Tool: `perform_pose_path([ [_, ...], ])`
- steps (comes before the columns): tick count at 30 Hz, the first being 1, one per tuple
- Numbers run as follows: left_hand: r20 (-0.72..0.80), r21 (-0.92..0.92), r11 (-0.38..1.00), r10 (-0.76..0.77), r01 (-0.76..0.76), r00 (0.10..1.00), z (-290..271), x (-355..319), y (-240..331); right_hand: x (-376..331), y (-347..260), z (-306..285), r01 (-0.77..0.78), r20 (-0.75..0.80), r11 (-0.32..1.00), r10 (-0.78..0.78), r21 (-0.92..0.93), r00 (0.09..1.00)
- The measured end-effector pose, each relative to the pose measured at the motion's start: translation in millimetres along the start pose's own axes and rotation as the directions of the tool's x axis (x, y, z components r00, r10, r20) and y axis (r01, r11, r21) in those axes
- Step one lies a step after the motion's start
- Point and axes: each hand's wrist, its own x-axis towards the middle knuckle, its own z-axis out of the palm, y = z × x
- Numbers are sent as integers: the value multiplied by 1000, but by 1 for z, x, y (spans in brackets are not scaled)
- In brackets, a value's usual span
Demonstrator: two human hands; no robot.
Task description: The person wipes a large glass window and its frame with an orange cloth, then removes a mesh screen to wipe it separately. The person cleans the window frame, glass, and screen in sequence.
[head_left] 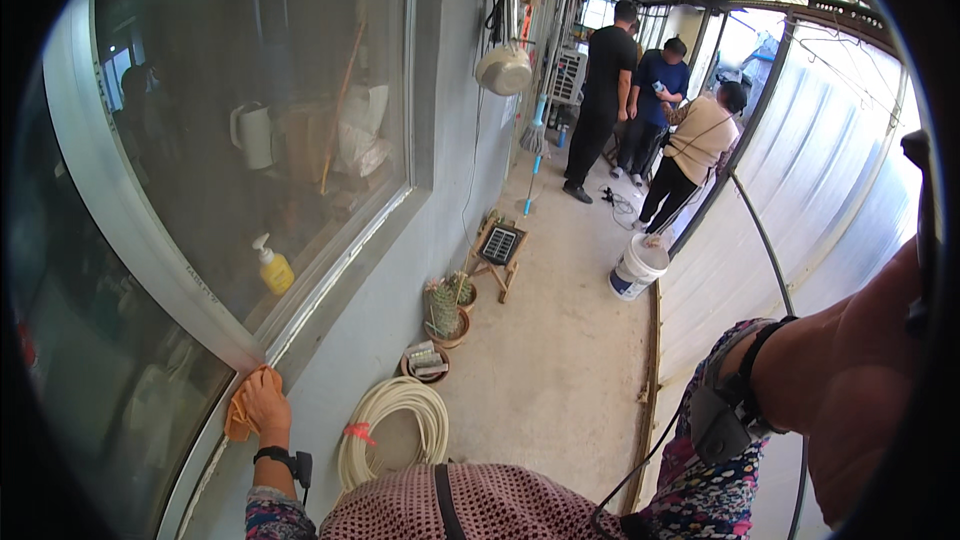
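My left hand (266, 403) is closed on an orange cloth (240, 422) and presses it against the lower part of the silver window frame (180, 270), where the upright meets the sill. Behind the glass, a yellow pump bottle (274, 270) stands near the pane's lower edge. My right hand (865, 370) is raised close to the camera at the right rim, with a black strap and a small dark device on the wrist. Its fingers run into the dark edge of the picture, so whether it holds anything is hidden.
Below the window lie a coiled cream hose (432, 420) and potted cacti (442, 310). Beyond them are a small wooden stool (497, 265) bearing a dark panel, a white bucket (640, 265), and a leaning mop (535, 135). Several people (605, 80) stand farther down the passage.
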Motion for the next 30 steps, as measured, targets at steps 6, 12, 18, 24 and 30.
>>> perform_pose_path([
  [6, 41, -46, 999, 22, -20, 999, -6, 1, 0, -10, 7, 2, 14, 30, 1000, -14, 0, 999],
  [12, -102, -27, 998, 50, -53, 994, 7, -8, -3, -12, 5, -2, -15, 23, 1000, 15, 0, 1000],
  [18, 15, -16, 1000, 12, -12, 1000, 13, 2, -7, -7, 7, -1, -42, 24, 998, 43, -57, 999],
  [24, 19, -4, 1000, 15, -15, 1000, 8, -5, -9, -6, 4, -5, -97, -89, 989, 87, -109, 992],
  [30, -74, -21, 990, 134, -136, 988, 6, -2, -15, -45, 4, 20, -364, 20, 852, 400, -378, 916],
])
